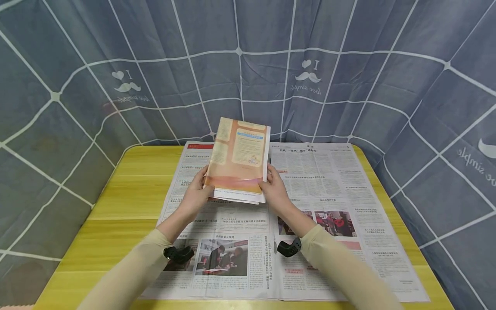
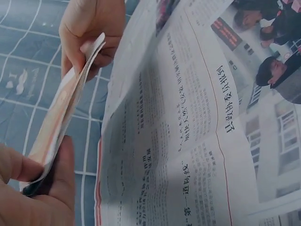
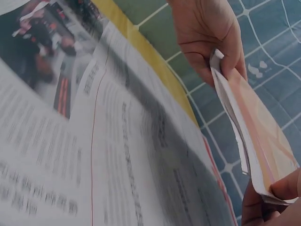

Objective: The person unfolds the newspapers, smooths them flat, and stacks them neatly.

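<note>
Both hands hold a thin folded stack of printed paper (image 1: 242,159), orange and cream on its upper face, raised above the newspaper. My left hand (image 1: 198,191) pinches its left edge near the lower corner, thumb on top and fingers beneath. On the opposite edge my right hand (image 1: 276,189) grips in the same way. Seen edge-on in the left wrist view, the paper stack (image 2: 63,117) shows several loose layers. White sheet edges stick out at its lower side. Whether it is a booklet or loose folded sheets cannot be told.
An opened newspaper (image 1: 232,219) lies spread over the yellow wood-grain table (image 1: 104,215). Grey-blue curtain fabric (image 1: 263,77) with white grid lines surrounds the table at the back and sides. Dark bands (image 1: 289,247) sit on both wrists over pale sleeves.
</note>
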`<state>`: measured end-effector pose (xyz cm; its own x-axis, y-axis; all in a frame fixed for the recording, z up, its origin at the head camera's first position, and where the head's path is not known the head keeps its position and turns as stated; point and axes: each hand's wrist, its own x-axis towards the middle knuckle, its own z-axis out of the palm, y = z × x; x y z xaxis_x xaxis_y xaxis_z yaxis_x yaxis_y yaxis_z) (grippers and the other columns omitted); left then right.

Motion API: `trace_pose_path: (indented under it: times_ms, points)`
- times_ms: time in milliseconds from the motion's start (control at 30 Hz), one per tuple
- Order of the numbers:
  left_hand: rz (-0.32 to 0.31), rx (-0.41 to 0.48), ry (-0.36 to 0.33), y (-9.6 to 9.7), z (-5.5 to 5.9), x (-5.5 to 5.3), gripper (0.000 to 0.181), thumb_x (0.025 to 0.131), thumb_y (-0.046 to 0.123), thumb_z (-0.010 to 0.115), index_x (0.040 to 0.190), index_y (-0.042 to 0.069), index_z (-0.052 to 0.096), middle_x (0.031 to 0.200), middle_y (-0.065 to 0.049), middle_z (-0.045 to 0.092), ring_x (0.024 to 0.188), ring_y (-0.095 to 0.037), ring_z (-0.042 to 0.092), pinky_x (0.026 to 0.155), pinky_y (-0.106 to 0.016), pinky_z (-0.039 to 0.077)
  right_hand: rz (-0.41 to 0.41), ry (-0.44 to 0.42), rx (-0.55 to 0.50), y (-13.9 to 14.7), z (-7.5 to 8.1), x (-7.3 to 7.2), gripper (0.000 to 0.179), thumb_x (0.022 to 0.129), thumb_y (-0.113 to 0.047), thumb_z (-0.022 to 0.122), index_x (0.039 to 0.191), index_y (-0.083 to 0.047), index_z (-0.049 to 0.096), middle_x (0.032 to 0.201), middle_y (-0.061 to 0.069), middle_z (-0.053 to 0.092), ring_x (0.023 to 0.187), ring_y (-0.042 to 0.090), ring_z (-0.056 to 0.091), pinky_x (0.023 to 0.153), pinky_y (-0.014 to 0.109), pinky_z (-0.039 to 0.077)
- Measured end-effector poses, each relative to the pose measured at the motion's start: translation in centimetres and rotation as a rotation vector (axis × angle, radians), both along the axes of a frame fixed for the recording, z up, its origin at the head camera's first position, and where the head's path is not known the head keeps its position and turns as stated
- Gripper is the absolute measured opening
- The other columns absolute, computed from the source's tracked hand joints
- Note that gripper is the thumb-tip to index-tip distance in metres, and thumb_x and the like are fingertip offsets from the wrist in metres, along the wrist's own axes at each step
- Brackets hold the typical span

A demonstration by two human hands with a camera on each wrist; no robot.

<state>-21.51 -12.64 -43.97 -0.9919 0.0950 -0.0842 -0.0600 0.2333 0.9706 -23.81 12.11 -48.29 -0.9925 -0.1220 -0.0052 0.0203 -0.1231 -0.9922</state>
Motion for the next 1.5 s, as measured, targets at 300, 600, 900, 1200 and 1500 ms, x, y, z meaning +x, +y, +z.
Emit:
trace_pose_path:
  times_ms: [300, 600, 900, 1200, 1500]
  points:
    - [-0.143, -0.185, 0.004, 1.7, -0.9, -1.1, 0.068, 0.111, 0.023, 0.040, 0.166, 0.009, 0.002, 0.168, -0.019, 0.018, 0.154, -0.032, 0.017, 0.122, -0.050, 0.017, -0.019, 0.002, 0.165, 3.0, -0.4, 0.2, 0.070, 0.104, -0.001, 0.047, 0.166, -0.015, 0.017, 0.151, 0.019, 0.048, 0.121, 0.033, 0.061, 0.090, 0.040, 0.056]
    - [-0.273, -0.311, 0.014, 4.0, -1.8, -1.4, 0.076, 0.108, 0.013, 0.042, 0.164, 0.009, -0.010, 0.169, -0.019, 0.010, 0.153, -0.032, 0.021, 0.122, -0.047, 0.019, 0.013, 0.013, 0.230, 6.1, -0.9, 1.2, 0.069, 0.105, -0.001, 0.044, 0.166, -0.012, 0.013, 0.151, 0.024, 0.046, 0.120, 0.038, 0.061, 0.085, 0.037, 0.058]
    - [-0.344, -0.295, -0.058, 5.8, -3.1, -1.2, 0.076, 0.109, 0.014, 0.045, 0.166, 0.022, -0.005, 0.168, -0.021, 0.014, 0.078, -0.025, 0.066, 0.057, -0.042, 0.060, 0.019, -0.012, 0.309, 8.4, -1.6, 2.3, 0.070, 0.105, 0.001, 0.043, 0.166, -0.009, 0.009, 0.150, 0.028, 0.046, 0.117, 0.039, 0.062, 0.085, 0.038, 0.057]
    - [-0.355, -0.419, -0.053, 6.6, -3.5, -1.0, 0.073, 0.110, 0.018, 0.047, 0.167, 0.018, 0.002, 0.163, -0.021, 0.031, 0.051, -0.023, 0.056, 0.053, -0.039, 0.057, -0.001, -0.042, 0.352, 9.0, -2.8, 2.3, 0.070, 0.105, 0.002, 0.043, 0.166, -0.009, 0.011, 0.150, 0.028, 0.046, 0.117, 0.037, 0.062, 0.085, 0.036, 0.056]
    - [-0.398, -0.525, -0.049, 6.8, -4.0, -0.7, 0.073, 0.110, 0.023, 0.047, 0.166, 0.011, 0.002, 0.083, -0.018, 0.066, 0.047, -0.021, 0.058, 0.048, -0.033, 0.048, 0.010, -0.098, 0.438, 9.2, -3.5, 2.0, 0.071, 0.104, -0.001, 0.044, 0.166, -0.009, 0.010, 0.153, 0.026, 0.044, 0.116, 0.033, 0.063, 0.093, 0.040, 0.053]
